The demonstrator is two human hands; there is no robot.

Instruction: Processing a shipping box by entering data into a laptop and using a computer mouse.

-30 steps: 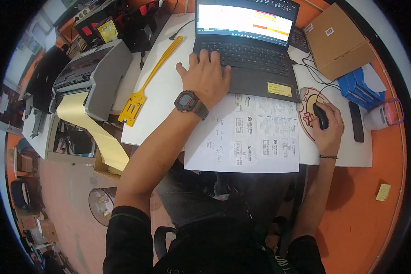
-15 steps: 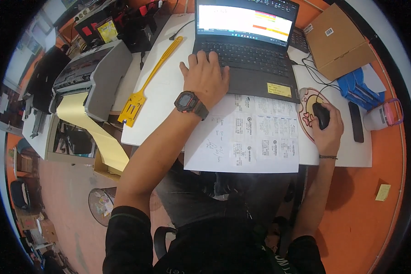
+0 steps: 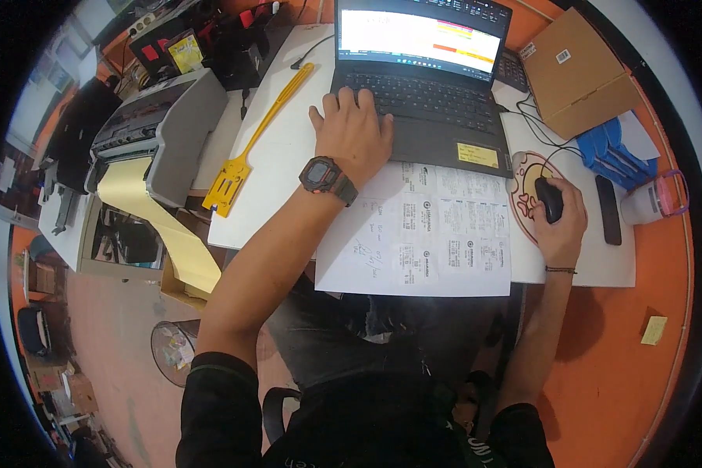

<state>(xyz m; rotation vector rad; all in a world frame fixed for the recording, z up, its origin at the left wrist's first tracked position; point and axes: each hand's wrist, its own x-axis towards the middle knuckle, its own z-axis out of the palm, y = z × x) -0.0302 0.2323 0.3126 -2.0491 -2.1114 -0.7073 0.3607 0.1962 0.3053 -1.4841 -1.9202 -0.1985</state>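
Observation:
My left hand (image 3: 352,134) lies palm down on the left front corner of a black laptop (image 3: 421,136), its fingers spread and their tips at the left end of the keyboard. The laptop's screen (image 3: 413,37) is lit, showing a table with coloured rows. Over a black computer mouse (image 3: 551,200) my right hand (image 3: 565,226) is curled, gripping it on a round patterned mouse pad (image 3: 525,204). A white sheet (image 3: 359,269) with several receipts (image 3: 468,222) on it lies partly beneath the laptop's front edge.
Left of the laptop lies a yellow flat-headed plastic tool (image 3: 246,148). A grey printer (image 3: 164,132) feeds out yellow paper (image 3: 164,222). To the right are a cardboard box (image 3: 577,78), blue folded material (image 3: 612,152), a black phone (image 3: 608,209) and a lidded cup (image 3: 651,201).

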